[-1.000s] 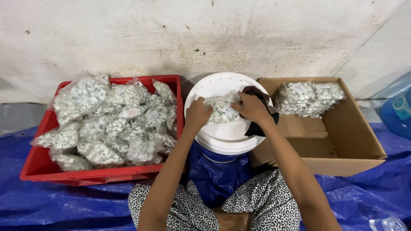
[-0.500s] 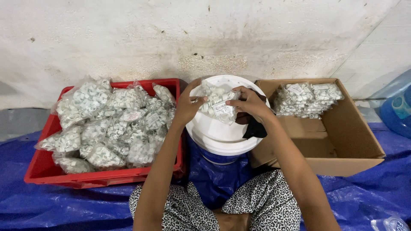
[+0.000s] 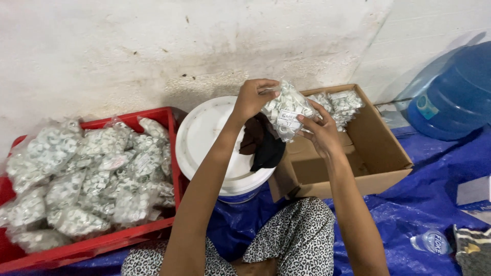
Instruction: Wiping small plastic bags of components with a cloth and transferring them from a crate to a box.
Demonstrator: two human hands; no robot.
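Left hand (image 3: 251, 97) and right hand (image 3: 321, 132) clamp a clear white-labelled bag (image 3: 285, 113) above the cardboard box (image 3: 381, 148)

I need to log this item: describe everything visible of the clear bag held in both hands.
The clear plastic bag is packed with small white ring-shaped parts and bears a white paper label. It is held in the air above the white bucket lid, the left hand gripping its top, the right hand supporting its lower side.
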